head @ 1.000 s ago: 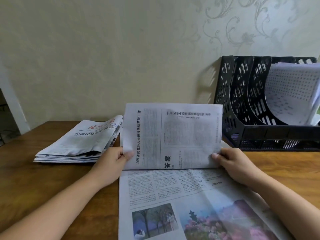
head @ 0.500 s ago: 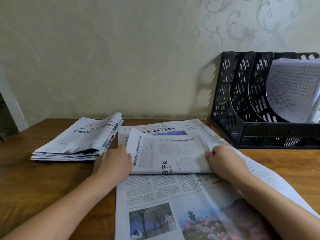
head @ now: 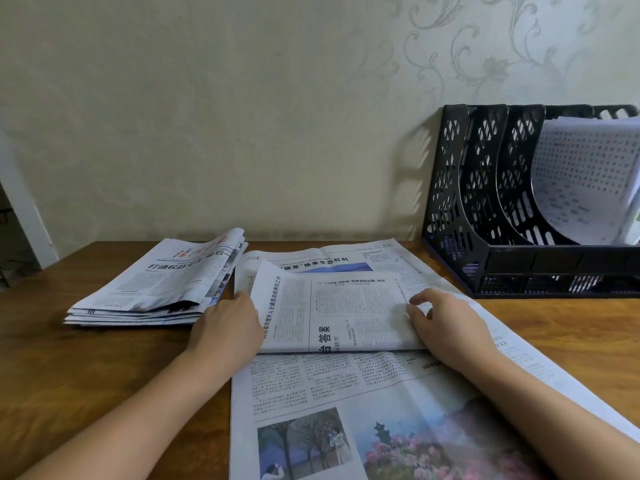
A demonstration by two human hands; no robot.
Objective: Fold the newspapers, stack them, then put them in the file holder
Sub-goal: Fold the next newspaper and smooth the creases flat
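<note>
An open newspaper (head: 346,393) lies on the wooden table (head: 86,375) in front of me. Its folded-over flap (head: 346,313) lies almost flat on the far half of the sheet. My left hand (head: 225,327) covers the flap's left edge with its fingers curled on the paper. My right hand (head: 446,327) rests on the flap's right edge, fingers spread and thumb lifted. A stack of folded newspapers (head: 156,282) sits to the left. The black file holder (head: 485,216) stands at the back right against the wall.
White printed sheets (head: 585,178) curl inside the file holder's right-hand slot; its two left slots look empty. The patterned wall runs right behind the table. At the far left the table ends next to a doorway.
The flap stood upright between both hands; it has swung down away from me and now lies nearly flat. My right hand's fingers have loosened and spread on it.
</note>
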